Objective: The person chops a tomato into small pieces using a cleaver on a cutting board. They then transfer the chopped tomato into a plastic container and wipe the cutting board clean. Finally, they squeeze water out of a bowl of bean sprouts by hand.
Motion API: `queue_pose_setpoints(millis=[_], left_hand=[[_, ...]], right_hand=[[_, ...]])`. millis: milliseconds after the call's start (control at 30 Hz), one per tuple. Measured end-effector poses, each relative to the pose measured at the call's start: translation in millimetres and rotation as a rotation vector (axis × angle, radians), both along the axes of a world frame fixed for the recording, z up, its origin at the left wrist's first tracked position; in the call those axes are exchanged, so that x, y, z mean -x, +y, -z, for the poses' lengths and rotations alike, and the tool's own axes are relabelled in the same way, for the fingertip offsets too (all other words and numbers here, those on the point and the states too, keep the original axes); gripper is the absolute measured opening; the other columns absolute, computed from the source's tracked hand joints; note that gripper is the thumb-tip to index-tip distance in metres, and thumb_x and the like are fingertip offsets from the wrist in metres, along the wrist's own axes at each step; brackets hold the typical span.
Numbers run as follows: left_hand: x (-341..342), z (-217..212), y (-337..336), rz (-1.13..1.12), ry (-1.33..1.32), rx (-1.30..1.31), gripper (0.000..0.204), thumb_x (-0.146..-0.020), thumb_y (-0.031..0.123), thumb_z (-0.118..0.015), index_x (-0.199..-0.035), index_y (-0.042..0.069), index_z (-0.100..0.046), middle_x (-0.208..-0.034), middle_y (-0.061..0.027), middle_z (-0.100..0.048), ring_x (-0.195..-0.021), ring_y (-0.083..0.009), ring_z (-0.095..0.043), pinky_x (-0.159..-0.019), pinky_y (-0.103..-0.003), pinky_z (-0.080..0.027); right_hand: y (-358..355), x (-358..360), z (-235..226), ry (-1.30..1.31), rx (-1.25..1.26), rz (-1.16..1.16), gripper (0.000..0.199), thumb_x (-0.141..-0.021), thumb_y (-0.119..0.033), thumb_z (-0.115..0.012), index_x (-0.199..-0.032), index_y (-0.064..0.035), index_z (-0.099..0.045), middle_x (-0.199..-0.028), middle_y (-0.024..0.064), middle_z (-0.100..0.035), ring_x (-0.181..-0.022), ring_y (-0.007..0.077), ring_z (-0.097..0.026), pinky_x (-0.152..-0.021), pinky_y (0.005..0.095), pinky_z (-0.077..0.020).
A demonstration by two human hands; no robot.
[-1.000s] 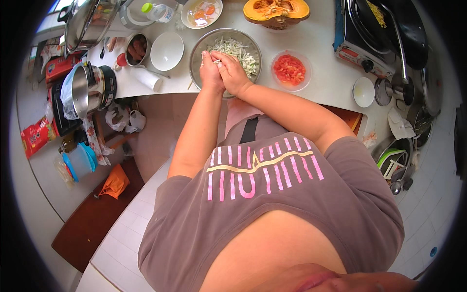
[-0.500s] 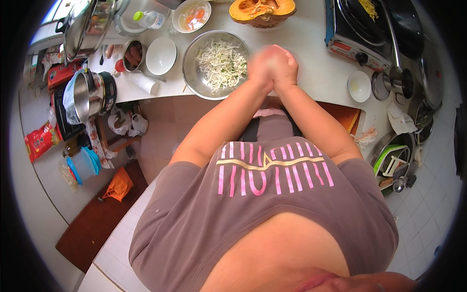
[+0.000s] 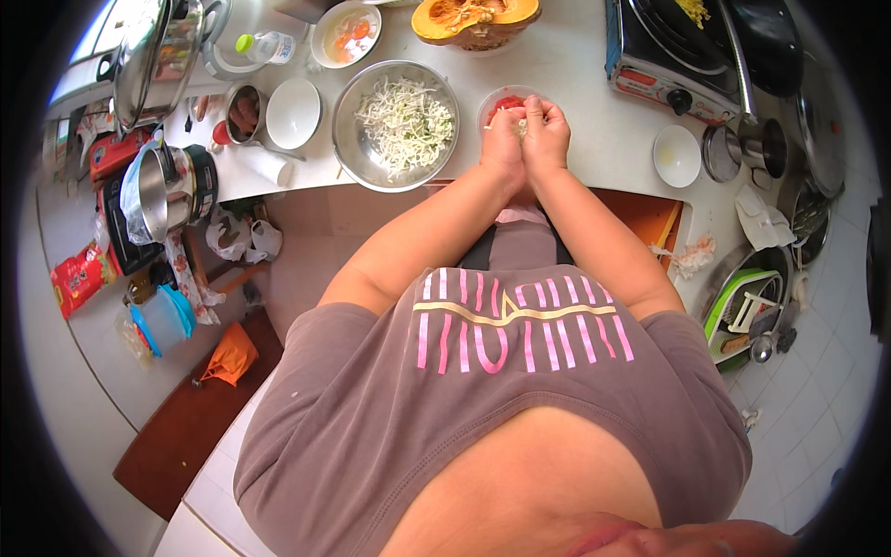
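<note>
My left hand (image 3: 501, 148) and my right hand (image 3: 546, 137) are side by side, cupped against each other over the near edge of a round shallow bowl (image 3: 486, 104). Red food (image 3: 509, 103) shows in it beyond my fingers. Both hands have curled fingers, with something small and pale between them, too hidden to name. Just left of my hands stands a wide metal bowl (image 3: 345, 148) of pale vegetable shreds (image 3: 401, 128) flecked with green.
A cut pumpkin (image 3: 473, 35), a bowl of cracked eggs (image 3: 345, 58) and a capped bottle (image 3: 271, 46) stand at the back. An empty white bowl (image 3: 294, 113) lies left. Rightward are a gas stove (image 3: 664, 93) with a pan and a small white bowl (image 3: 676, 167).
My hands have loosened from a tight clasp, and the red food beyond them has come into sight. The whole view has shifted slightly.
</note>
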State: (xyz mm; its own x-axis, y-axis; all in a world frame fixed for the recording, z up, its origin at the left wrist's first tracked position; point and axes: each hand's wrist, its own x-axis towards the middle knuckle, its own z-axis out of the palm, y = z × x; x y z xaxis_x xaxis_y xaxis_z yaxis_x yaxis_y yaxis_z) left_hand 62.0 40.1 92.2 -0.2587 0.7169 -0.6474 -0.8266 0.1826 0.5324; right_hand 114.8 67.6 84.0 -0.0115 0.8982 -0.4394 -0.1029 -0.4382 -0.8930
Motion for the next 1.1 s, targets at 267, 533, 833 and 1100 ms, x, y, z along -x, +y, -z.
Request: queue_pose_setpoints(millis=[267, 533, 833, 1100], left_hand=[[-0.2, 14.9, 0.0, -0.099, -0.069, 0.027, 0.029, -0.102, 0.021, -0.039, -0.108, 0.0, -0.058, -0.105, -0.0122, -0.063, -0.097, -0.0233, -0.061, -0.089, -0.038, -0.05], [5.0, 30.6, 0.3, -0.158, -0.017, -0.038, 0.025, -0.101, 0.018, -0.044, -0.114, 0.002, -0.058, -0.107, -0.0111, -0.062, -0.096, -0.0216, -0.061, -0.085, -0.036, -0.052], [8.4, -14.3, -13.8, -0.022, -0.08, 0.092, 0.037, -0.104, 0.028, -0.035, -0.124, 0.002, -0.05, -0.124, -0.0137, -0.056, -0.112, -0.0256, -0.057, -0.097, -0.038, -0.047], [9.3, -0.1, -17.2, -0.009, -0.135, -0.045, 0.035, -0.104, 0.024, -0.033, -0.126, 0.001, -0.049, -0.125, -0.012, -0.056, -0.115, -0.0243, -0.055, -0.103, -0.038, -0.043]], right_hand=[[8.1, -0.3, 18.0, 0.207, 0.038, 0.043, 0.022, -0.097, -0.019, -0.048, -0.088, -0.0017, -0.06, -0.085, 0.0093, -0.066, -0.079, 0.0165, -0.061, -0.073, 0.0292, -0.0503], [-14.6, 3.9, 6.7, 0.272, -0.081, -0.092, 0.018, -0.094, -0.016, -0.055, -0.092, -0.0005, -0.063, -0.098, 0.0086, -0.065, -0.094, 0.0185, -0.06, -0.088, 0.0315, -0.0474], [-13.4, 2.5, 9.5, -0.126, -0.356, -0.262, 0.021, -0.093, -0.022, -0.061, -0.09, -0.0013, -0.063, -0.095, 0.0113, -0.065, -0.091, 0.0204, -0.061, -0.083, 0.0325, -0.048], [7.3, 6.7, 11.3, -0.241, -0.29, -0.239, 0.034, -0.098, -0.031, -0.054, -0.082, -0.0009, -0.062, -0.071, 0.0101, -0.065, -0.064, 0.022, -0.063, -0.063, 0.0356, -0.0502]])
